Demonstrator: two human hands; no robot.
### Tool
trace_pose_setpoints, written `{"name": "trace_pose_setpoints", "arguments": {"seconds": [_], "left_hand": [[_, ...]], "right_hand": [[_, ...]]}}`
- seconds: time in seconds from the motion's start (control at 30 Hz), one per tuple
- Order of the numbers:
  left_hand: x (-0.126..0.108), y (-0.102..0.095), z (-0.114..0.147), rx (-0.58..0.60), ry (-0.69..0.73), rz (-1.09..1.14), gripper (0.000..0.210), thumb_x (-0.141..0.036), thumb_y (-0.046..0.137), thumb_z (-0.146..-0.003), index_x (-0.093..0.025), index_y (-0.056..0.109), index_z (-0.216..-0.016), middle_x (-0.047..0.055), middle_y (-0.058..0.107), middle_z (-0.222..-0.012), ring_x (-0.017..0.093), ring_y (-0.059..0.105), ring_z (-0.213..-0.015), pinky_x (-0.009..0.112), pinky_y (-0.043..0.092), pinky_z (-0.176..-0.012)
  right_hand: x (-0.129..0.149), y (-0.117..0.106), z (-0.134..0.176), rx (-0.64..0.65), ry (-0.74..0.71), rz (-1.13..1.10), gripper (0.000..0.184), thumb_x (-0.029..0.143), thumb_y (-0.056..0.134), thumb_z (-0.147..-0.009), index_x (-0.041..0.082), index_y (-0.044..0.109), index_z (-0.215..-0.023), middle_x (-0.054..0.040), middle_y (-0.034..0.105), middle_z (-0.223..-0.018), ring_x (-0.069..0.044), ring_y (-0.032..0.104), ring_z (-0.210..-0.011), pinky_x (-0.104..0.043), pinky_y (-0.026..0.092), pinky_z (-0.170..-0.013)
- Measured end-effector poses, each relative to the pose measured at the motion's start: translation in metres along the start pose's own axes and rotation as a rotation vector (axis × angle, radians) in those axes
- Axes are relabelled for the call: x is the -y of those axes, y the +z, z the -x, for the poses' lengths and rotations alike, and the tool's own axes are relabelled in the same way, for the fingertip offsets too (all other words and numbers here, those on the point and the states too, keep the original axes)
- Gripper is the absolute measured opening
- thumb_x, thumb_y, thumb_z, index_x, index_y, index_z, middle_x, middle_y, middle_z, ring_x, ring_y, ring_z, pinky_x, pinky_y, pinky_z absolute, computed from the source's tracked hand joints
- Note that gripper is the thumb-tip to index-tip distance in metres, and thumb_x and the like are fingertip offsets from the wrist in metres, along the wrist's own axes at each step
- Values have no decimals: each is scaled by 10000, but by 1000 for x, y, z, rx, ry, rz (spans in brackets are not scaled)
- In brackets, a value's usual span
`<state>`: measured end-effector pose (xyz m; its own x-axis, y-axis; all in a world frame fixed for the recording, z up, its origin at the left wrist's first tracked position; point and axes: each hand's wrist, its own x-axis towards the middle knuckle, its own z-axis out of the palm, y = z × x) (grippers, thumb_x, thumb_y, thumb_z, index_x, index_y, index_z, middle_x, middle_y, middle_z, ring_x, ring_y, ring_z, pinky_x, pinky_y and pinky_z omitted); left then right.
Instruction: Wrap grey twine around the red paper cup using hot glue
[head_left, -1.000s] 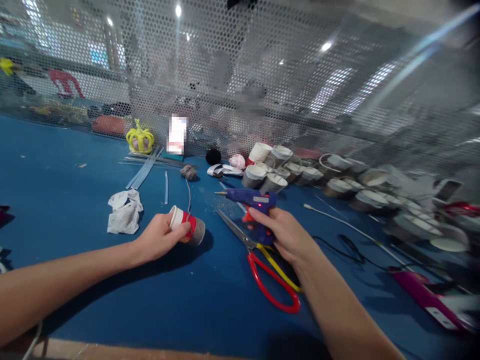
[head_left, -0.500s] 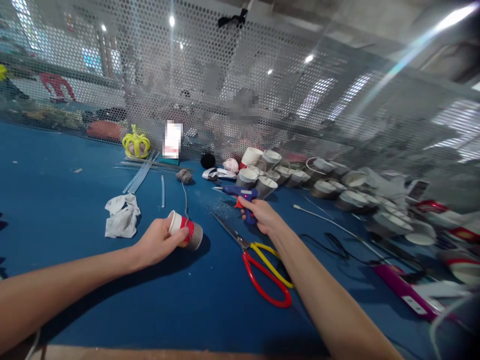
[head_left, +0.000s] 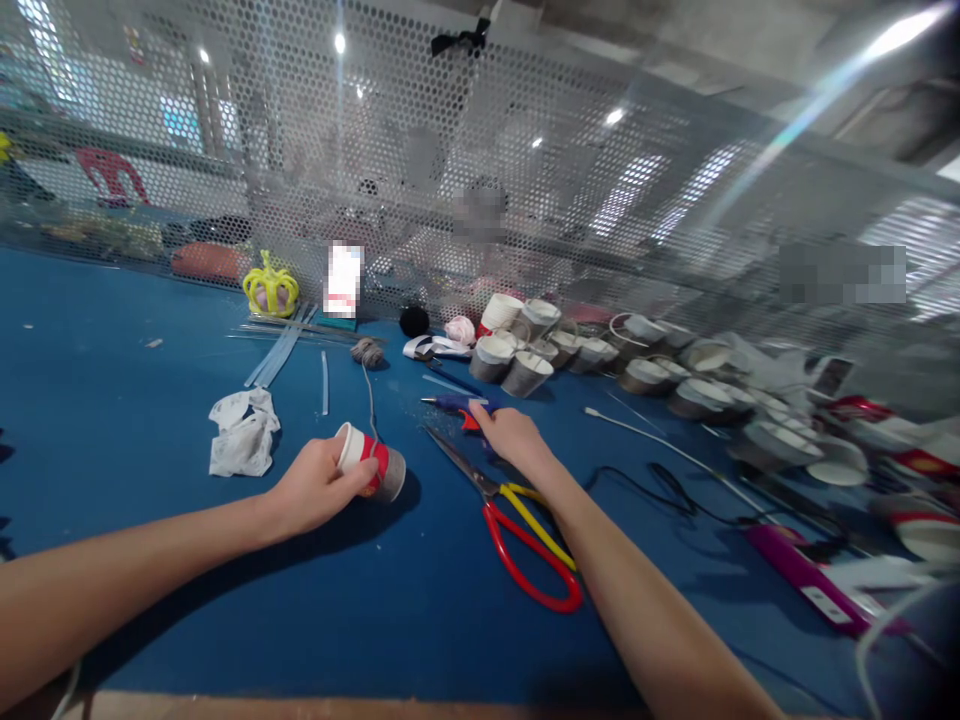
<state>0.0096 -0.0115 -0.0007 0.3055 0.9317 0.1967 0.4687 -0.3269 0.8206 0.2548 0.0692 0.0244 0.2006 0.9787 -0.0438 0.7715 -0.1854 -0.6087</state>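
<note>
My left hand (head_left: 315,485) grips a paper cup (head_left: 391,474), tilted on its side, its white rim toward the left. Grey yarn wraps the cup's base end, and a strand runs up to a small grey yarn ball (head_left: 367,351). In my right hand (head_left: 511,437) is a blue hot glue gun (head_left: 448,403) with an orange trigger, its nozzle pointing left; the hand covers most of its handle. Just below it lie large scissors (head_left: 487,488) with one red and one yellow handle, blades pointing up and left, partly behind my right forearm.
Yarn-wrapped cups (head_left: 529,372) stand in rows at the back right. A purple power strip (head_left: 799,578) and cables lie at right. Crumpled white paper (head_left: 244,435), glue sticks (head_left: 281,350) and a yellow crown-like piece (head_left: 270,288) are at left. A perforated metal screen (head_left: 300,130) borders the back.
My right hand has lowered the glue gun a little toward the table, and the gun has turned so that less of its body shows. My left hand and the cup have stayed put.
</note>
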Motion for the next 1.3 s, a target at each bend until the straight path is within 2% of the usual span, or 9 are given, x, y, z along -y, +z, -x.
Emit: {"name": "trace_pose_setpoints", "arguments": {"seconds": [0.17,0.33,0.4,0.5,0.63,0.8,0.87,1.1,1.3], "left_hand": [[-7,-1,4,-6,123,-44,219,-276,390,-770,-133,488,-636,-16,467,-579,84,391,-514,197,335,-492],[-16,-1,11,47,482,-156,211,-172,389,-758,-158,475,-566,8,512,-552,112,399,-559,249,363,-606],[-17,-1,12,72,565,-186,221,-157,384,-754,-164,470,-550,21,531,-561,122,416,-581,263,370,-646],[-17,0,14,103,590,-201,224,-161,383,-753,-165,473,-548,27,539,-580,125,429,-597,268,373,-671],[-18,1,14,137,463,-117,232,-190,388,-761,-153,474,-548,10,504,-571,112,416,-577,240,367,-612],[-19,1,12,233,-37,280,254,-313,396,-763,-132,478,-605,-33,431,-527,70,374,-473,178,321,-456],[-20,2,11,256,-146,395,266,-336,410,-750,-131,461,-589,-53,381,-493,55,315,-446,165,287,-430],[-24,3,12,307,-226,501,282,-379,467,-718,-115,515,-630,-39,448,-522,61,357,-472,163,321,-467],[-24,2,19,342,-128,492,315,-377,440,-756,-113,487,-590,-32,433,-524,62,357,-479,162,335,-470]], "right_hand": [[30,-9,36,28,-170,74,386,478,470,-720,160,592,-538,-102,624,-698,-222,553,-788,-273,374,-628],[55,7,79,498,-450,-143,441,502,372,-773,157,646,-767,-34,640,-796,-154,556,-743,-249,396,-658],[58,17,89,588,-462,-281,383,467,424,-760,150,628,-824,-34,635,-826,-150,553,-759,-251,404,-675],[57,30,97,553,-371,-565,255,369,552,-696,158,591,-835,-33,616,-869,-134,548,-767,-246,416,-681],[55,33,99,493,-322,-771,138,282,592,-663,151,546,-660,-24,581,-867,-106,529,-735,-239,410,-682],[54,22,97,310,-343,-759,151,302,580,-684,160,539,-711,9,565,-708,-97,511,-672,-239,394,-673],[52,17,96,230,-352,-722,151,308,569,-697,162,532,-702,12,568,-687,-94,509,-659,-232,389,-662],[48,11,94,152,-403,-555,160,316,525,-740,161,529,-700,12,559,-658,-84,483,-592,-213,378,-581],[51,12,95,141,-396,-470,146,284,520,-740,151,524,-680,9,545,-621,-86,457,-550,-215,361,-521]]}}
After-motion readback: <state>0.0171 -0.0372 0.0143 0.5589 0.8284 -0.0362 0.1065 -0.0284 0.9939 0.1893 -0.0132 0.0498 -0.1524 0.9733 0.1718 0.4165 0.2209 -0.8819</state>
